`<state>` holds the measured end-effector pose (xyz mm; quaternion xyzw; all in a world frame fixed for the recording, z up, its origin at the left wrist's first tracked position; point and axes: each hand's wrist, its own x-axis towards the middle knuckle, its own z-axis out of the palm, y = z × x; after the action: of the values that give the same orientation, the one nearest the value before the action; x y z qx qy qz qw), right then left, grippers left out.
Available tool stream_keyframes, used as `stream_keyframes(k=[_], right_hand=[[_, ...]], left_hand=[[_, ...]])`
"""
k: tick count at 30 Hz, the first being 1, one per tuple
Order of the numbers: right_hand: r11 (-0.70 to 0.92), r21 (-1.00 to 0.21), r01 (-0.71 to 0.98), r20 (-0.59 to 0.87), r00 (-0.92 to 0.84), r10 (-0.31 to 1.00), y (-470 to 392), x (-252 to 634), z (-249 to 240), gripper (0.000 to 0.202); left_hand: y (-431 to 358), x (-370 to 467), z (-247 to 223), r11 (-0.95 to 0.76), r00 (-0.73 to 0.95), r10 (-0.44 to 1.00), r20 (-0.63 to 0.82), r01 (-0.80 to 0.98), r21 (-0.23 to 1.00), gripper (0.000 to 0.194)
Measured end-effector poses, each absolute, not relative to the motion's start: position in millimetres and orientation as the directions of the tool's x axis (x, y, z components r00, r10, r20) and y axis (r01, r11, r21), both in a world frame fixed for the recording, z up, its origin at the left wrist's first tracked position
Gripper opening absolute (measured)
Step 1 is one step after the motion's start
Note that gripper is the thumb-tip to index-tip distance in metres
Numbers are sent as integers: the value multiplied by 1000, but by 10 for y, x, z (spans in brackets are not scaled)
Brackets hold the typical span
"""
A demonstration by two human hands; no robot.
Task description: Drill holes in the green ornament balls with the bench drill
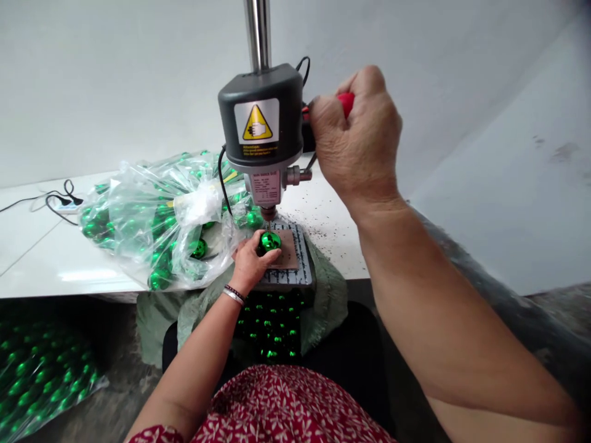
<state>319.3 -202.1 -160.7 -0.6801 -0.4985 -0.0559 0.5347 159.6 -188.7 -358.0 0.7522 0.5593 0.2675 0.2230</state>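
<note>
A shiny green ball (270,242) rests on a brown board (289,252) on the drill press base (303,261). My left hand (252,261) grips the ball between thumb and fingers. Right above it is the bit under the chuck (268,213) of the drill press (261,117); whether the tip touches the ball, I cannot tell. Up at the right of the drill head, my right hand (357,135) is wrapped round a red-tipped feed handle (345,104).
A clear plastic bag (198,206) of green balls lies on the white table (28,246). Dark shavings (330,231) are scattered right of the base. More green balls (272,326) sit below the table edge, and another bag (41,375) stands lower left. A power strip (69,206) lies at left.
</note>
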Motion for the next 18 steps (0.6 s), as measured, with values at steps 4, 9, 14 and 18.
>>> stream_keyframes(k=[4, 9, 14, 18], right_hand=[[94, -679, 728, 616, 495, 613, -2070, 3183, -1655, 17], [150, -621, 769, 697, 455, 554, -2187, 3186, -1800, 18], [167, -574, 802, 750, 433, 500, -2222, 3208, -1887, 19], [184, -549, 816, 776, 415, 476, -2219, 3226, -1905, 20]], left_hand=[[-1891, 1616, -3601, -246, 197, 969, 150, 697, 673, 51], [-1893, 1639, -3641, -259, 206, 965, 161, 673, 693, 52], [-1892, 1647, -3660, -281, 226, 958, 174, 642, 714, 50], [-1893, 1644, -3667, -278, 231, 959, 167, 626, 728, 51]])
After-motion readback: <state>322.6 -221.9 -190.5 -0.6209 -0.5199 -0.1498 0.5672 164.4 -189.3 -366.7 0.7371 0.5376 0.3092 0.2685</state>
